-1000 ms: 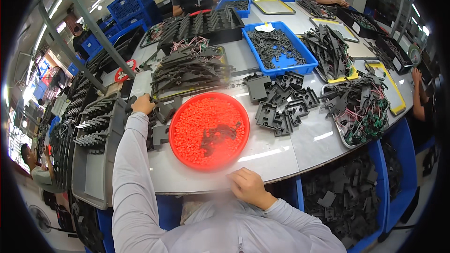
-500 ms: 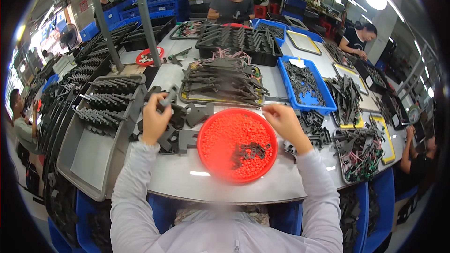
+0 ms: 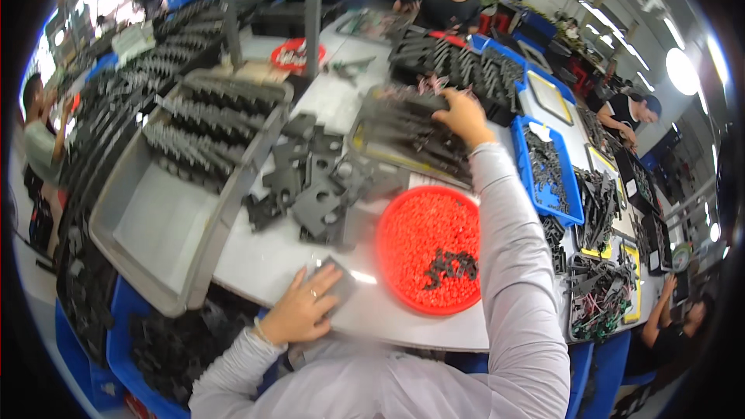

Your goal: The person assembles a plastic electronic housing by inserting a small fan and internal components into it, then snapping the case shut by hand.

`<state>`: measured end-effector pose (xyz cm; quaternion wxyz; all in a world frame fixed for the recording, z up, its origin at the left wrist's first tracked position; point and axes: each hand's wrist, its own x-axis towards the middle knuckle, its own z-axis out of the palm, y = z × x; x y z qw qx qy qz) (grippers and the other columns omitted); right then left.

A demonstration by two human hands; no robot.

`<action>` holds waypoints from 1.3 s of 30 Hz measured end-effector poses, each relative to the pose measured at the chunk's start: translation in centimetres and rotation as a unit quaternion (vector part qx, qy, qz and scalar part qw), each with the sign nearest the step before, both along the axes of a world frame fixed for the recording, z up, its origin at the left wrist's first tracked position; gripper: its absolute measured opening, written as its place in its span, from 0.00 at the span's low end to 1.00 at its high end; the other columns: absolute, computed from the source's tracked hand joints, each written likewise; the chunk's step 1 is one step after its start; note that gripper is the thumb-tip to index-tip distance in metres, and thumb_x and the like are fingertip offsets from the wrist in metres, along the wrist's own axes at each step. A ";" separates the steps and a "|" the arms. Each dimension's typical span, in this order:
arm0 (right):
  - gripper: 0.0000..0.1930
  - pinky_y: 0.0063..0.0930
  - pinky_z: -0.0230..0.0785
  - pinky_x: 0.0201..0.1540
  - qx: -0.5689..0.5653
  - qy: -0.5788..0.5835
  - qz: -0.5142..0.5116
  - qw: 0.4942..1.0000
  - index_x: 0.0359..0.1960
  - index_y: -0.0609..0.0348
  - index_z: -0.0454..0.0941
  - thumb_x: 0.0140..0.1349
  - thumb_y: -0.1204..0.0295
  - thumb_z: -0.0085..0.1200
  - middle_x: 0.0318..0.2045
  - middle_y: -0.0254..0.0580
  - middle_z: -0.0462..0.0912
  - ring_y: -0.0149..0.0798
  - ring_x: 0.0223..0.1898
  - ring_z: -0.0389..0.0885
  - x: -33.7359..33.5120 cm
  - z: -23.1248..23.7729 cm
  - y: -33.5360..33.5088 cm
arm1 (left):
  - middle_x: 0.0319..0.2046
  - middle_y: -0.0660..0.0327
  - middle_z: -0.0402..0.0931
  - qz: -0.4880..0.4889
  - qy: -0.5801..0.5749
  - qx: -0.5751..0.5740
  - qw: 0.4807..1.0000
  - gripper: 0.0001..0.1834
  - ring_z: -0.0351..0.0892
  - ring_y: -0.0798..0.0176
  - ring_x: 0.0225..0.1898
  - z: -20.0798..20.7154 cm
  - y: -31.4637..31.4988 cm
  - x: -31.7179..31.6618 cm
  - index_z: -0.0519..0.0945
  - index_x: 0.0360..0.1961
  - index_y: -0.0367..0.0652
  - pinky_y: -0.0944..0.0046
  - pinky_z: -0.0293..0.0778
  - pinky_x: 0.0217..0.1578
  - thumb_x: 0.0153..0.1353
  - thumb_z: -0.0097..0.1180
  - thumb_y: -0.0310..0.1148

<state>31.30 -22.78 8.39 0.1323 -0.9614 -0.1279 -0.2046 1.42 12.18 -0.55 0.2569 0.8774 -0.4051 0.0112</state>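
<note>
So, left of the red bowl [image 3: 427, 306], a grey plate [image 3: 346, 282] sits under the spread left hand [image 3: 304, 304]; beyond the bowl, dark strips [image 3: 400, 130] meet the right hand [image 3: 466, 117], can't tell its grip.

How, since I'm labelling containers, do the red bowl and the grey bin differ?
The red bowl is round; the grey bin is roughly rectangular. The red bowl looks smaller than the grey bin. The red bowl holds mostly loose red bits; the grey bin holds rows of dark parts. Both are open-topped.
</note>
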 end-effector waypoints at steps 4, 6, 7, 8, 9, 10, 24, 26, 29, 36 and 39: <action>0.25 0.36 0.69 0.43 0.014 -0.004 0.033 0.999 0.40 0.63 0.76 0.41 0.61 0.65 0.37 0.53 0.80 0.52 0.41 0.77 2.9 1.2 -3.4 | 0.63 0.47 0.52 0.027 0.035 -0.024 0.999 0.35 0.49 0.42 0.65 1.1 0.8 0.7 0.66 0.54 0.44 0.36 0.48 0.58 0.39 0.60 0.33; 0.28 0.33 0.69 0.39 0.047 0.067 0.005 0.997 0.42 0.63 0.75 0.43 0.57 0.65 0.32 0.49 0.80 0.44 0.35 0.79 4.8 0.9 -3.8 | 0.62 0.45 0.52 0.058 0.069 -0.054 0.995 0.38 0.50 0.41 0.64 0.4 1.2 0.1 0.64 0.57 0.43 0.37 0.49 0.58 0.40 0.61 0.34; 0.29 0.31 0.70 0.35 0.038 0.089 -0.003 0.995 0.43 0.64 0.75 0.44 0.55 0.64 0.30 0.47 0.80 0.40 0.32 0.79 4.9 1.6 -2.8 | 0.62 0.44 0.52 0.119 0.075 -0.110 0.984 0.42 0.51 0.40 0.63 -0.2 1.4 -0.1 0.62 0.58 0.41 0.39 0.49 0.59 0.38 0.64 0.36; 0.30 0.28 0.68 0.31 0.054 0.096 -0.004 0.994 0.44 0.64 0.74 0.45 0.53 0.63 0.29 0.44 0.79 0.35 0.29 0.77 5.3 1.6 -2.7 | 0.62 0.43 0.51 0.176 0.076 -0.167 0.967 0.46 0.52 0.40 0.63 -0.6 1.3 -0.5 0.60 0.59 0.39 0.42 0.50 0.60 0.37 0.68 0.37; 0.32 0.24 0.67 0.27 0.071 0.098 -0.006 0.993 0.46 0.65 0.73 0.47 0.51 0.62 0.27 0.42 0.78 0.31 0.27 0.76 5.8 2.0 -2.3 | 0.62 0.43 0.51 0.182 0.083 -0.165 0.966 0.46 0.52 0.40 0.63 -0.7 1.1 -0.6 0.60 0.59 0.39 0.42 0.50 0.60 0.37 0.68 0.37; 0.33 0.21 0.64 0.24 0.142 0.165 -0.035 0.975 0.46 0.67 0.73 0.48 0.48 0.59 0.26 0.40 0.78 0.28 0.26 0.74 5.0 3.0 -1.5 | 0.60 0.43 0.53 0.206 0.078 -0.140 0.965 0.49 0.53 0.40 0.62 -0.8 0.6 -0.7 0.58 0.59 0.37 0.45 0.51 0.60 0.35 0.69 0.40; 0.11 0.21 0.62 0.15 0.550 -0.213 0.060 0.805 0.27 0.60 0.72 0.62 0.66 0.47 0.16 0.34 0.72 0.26 0.14 0.68 4.1 10.4 -5.0 | 0.36 0.53 0.68 0.368 0.017 0.003 0.930 0.36 0.67 0.50 0.41 0.9 -3.7 0.6 0.70 0.41 0.35 0.53 0.61 0.40 0.36 0.69 0.49; 0.12 0.19 0.62 0.16 0.491 -0.178 0.065 0.850 0.30 0.62 0.74 0.62 0.65 0.49 0.16 0.32 0.72 0.24 0.14 0.67 2.2 11.1 -6.0 | 0.34 0.53 0.68 0.357 0.029 0.008 0.934 0.33 0.68 0.50 0.39 0.8 -3.7 1.1 0.71 0.38 0.36 0.53 0.63 0.38 0.37 0.68 0.48; 0.11 0.18 0.61 0.17 0.498 -0.112 0.038 0.859 0.35 0.61 0.75 0.63 0.64 0.49 0.16 0.30 0.72 0.22 0.14 0.65 -0.8 11.7 -6.6 | 0.30 0.54 0.70 0.337 0.027 -0.068 0.939 0.26 0.69 0.50 0.33 -0.6 -3.0 1.9 0.72 0.32 0.38 0.53 0.64 0.34 0.42 0.66 0.47; 0.13 0.21 0.62 0.20 0.369 -0.100 0.009 0.924 0.38 0.61 0.76 0.62 0.63 0.49 0.16 0.32 0.73 0.26 0.16 0.68 -6.1 11.1 -8.9 | 0.23 0.55 0.68 0.327 0.047 -0.060 0.942 0.19 0.69 0.49 0.28 -0.5 -3.1 2.4 0.67 0.24 0.39 0.54 0.65 0.29 0.43 0.65 0.39; 0.13 0.28 0.65 0.27 0.165 -0.205 -0.090 0.961 0.37 0.62 0.78 0.59 0.64 0.51 0.19 0.41 0.78 0.33 0.21 0.76 -5.9 9.0 -10.0 | 0.19 0.55 0.67 0.321 0.080 -0.079 0.940 0.19 0.70 0.48 0.24 0.3 -3.5 2.4 0.66 0.24 0.38 0.56 0.65 0.25 0.42 0.65 0.36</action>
